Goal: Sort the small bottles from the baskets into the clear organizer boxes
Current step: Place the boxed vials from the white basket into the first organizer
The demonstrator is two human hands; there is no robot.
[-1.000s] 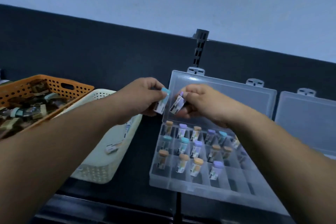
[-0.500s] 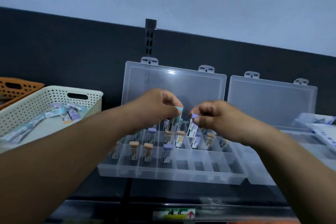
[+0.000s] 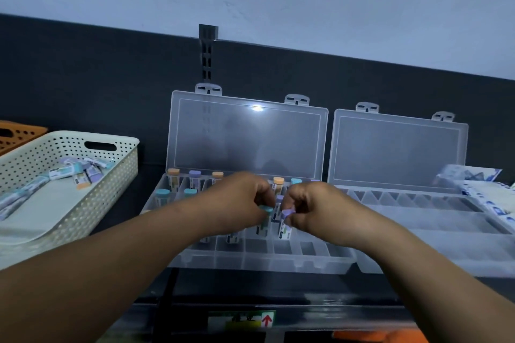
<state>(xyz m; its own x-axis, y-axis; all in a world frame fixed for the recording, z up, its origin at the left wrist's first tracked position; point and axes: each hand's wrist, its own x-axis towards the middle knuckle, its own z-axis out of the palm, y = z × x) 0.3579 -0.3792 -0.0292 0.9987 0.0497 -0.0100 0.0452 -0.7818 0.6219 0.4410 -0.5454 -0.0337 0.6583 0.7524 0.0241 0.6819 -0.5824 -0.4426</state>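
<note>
My left hand (image 3: 239, 198) pinches a small teal-capped bottle (image 3: 264, 221) upright over the front row of the left clear organizer box (image 3: 250, 262). Right beside it, my right hand (image 3: 312, 209) holds a purple-capped bottle (image 3: 284, 227) the same way, its base down in a compartment. Both hands hover over the box's middle and hide part of its rows. Several bottles with orange, purple and teal caps stand in the back rows. The cream basket (image 3: 119, 175) at left holds several loose bottles (image 3: 80, 172).
A second clear organizer box (image 3: 418, 234) with its lid up stands to the right, its compartments bare. An orange basket (image 3: 16, 133) peeks in at far left. Plastic packets (image 3: 485, 192) lie at the right edge. A dark back panel rises behind the boxes.
Both hands have come down from in front of the lid to the box's front rows, still holding their bottles. The camera view has shifted, so the basket and boxes appear further right.
</note>
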